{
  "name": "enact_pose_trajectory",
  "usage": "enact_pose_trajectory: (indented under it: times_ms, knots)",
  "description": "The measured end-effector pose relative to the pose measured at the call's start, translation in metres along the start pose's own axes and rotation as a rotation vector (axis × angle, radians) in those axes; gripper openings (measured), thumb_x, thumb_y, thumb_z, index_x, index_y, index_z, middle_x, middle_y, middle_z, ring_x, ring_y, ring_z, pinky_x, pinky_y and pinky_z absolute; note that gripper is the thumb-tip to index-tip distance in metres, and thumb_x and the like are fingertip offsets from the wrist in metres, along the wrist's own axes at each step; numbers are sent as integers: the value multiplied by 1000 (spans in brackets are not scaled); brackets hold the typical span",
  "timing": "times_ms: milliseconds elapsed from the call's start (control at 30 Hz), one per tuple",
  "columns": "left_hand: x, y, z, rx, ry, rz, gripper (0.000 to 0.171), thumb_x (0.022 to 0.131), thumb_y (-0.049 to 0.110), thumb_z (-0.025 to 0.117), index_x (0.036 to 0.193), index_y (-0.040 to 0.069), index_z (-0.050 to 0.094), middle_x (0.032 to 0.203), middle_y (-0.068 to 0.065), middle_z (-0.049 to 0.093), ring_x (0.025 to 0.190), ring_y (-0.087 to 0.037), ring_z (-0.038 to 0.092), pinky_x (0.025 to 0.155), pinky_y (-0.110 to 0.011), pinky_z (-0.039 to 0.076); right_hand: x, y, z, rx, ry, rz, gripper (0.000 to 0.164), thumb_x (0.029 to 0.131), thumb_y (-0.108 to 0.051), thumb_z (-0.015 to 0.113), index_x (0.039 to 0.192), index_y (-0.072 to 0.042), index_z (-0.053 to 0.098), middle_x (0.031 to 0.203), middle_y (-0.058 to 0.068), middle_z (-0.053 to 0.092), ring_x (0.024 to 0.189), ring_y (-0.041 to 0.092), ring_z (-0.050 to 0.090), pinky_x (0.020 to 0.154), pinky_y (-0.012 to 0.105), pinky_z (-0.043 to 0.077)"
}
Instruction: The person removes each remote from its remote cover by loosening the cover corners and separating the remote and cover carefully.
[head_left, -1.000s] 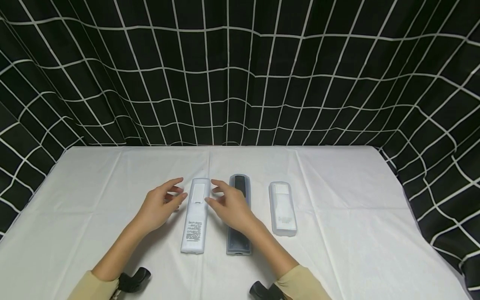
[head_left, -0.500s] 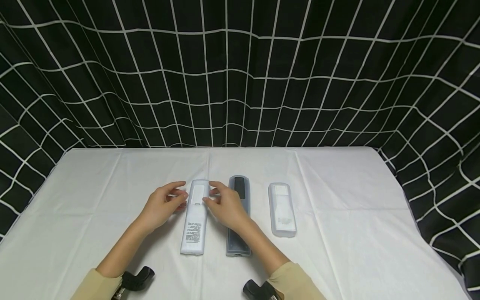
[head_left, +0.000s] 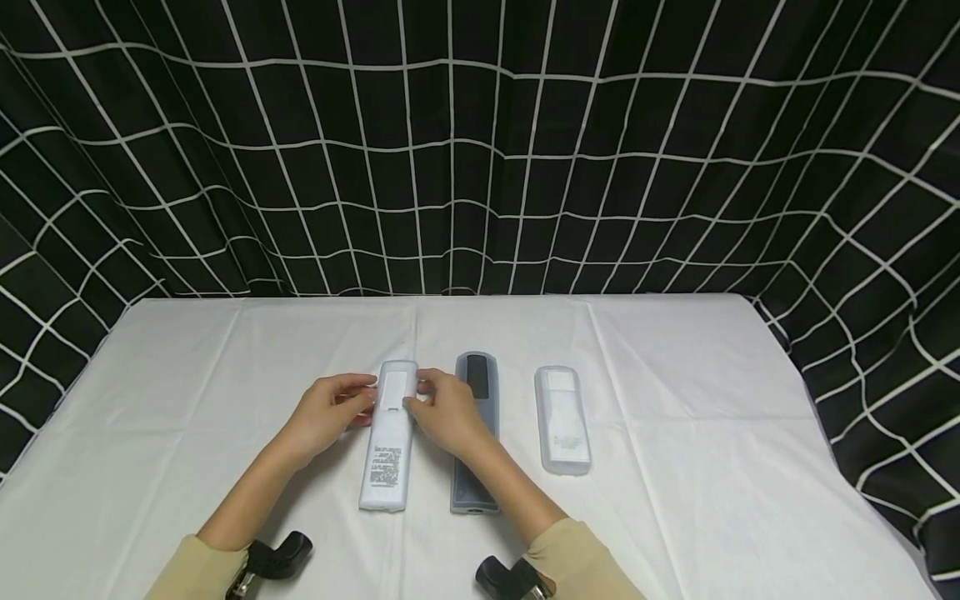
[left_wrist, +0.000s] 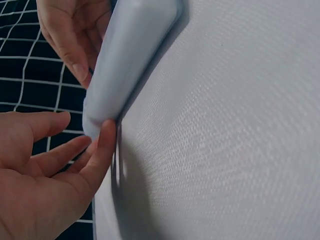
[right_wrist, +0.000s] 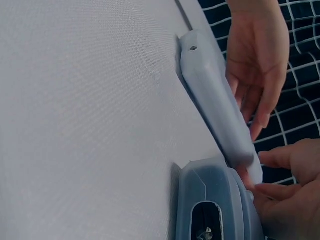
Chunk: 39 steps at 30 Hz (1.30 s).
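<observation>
A white remote control [head_left: 387, 433] in a clear cover lies back side up on the white cloth, its battery lid towards the far end and printed text nearer. My left hand [head_left: 322, 417] is at its left side, fingers loosely bent; in the left wrist view one fingertip [left_wrist: 107, 131] meets the edge, with the thumb apart from it. From the right, my right hand [head_left: 450, 412] reaches over a dark remote control [head_left: 476, 492]. Its thumb tip overlaps the white remote's face, and its fingertips are right at the far right edge.
A shorter white remote control [head_left: 564, 421], also in a clear cover, lies to the right. The white cloth [head_left: 697, 467] covers the table. Behind it and at both sides hangs a black curtain [head_left: 480, 150] with a white grid.
Both hands have closed in on the white remote: the left fingertips moved right to its edge, the right hand slightly left. All the remotes stay in place.
</observation>
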<state>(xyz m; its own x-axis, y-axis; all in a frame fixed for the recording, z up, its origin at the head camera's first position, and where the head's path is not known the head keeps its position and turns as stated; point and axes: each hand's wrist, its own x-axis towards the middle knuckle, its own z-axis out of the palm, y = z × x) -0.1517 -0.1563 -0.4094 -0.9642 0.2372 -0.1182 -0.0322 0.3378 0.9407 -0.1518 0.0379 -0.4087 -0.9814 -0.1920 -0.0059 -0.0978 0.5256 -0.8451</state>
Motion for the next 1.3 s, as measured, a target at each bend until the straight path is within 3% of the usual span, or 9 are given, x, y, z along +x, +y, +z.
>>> enact_pose_trajectory:
  times_ms: [300,667,967,1300]
  knots:
    - [-1,-3,-1,-8,4,46,35,101,4,54,129,-18,55,124,-32,63,102,-26,65,86,-31,60,2,-2,2,8,-9,14,45,92,-10,66,132,10,57,114,21,67,89,22,62,77,32,55]
    - [-4,-1,1,-49,72,2,33,102,5,54,128,-15,58,125,-30,62,92,-15,67,82,-25,60,-2,-8,2,51,-19,23,45,94,-9,66,134,10,56,116,22,67,90,23,65,71,27,55]
    - [-9,2,1,-74,97,17,35,103,8,55,131,-13,57,127,-29,60,95,-17,67,81,-26,61,-5,-10,2,111,-4,10,42,95,-8,64,134,7,56,121,24,65,101,31,68,73,31,59]
    - [-12,7,1,-75,128,35,38,102,7,55,138,-6,53,116,-25,60,89,-17,65,80,-29,60,-8,-11,1,170,52,-16,38,95,-5,64,131,3,59,117,18,66,81,17,66,61,23,57]
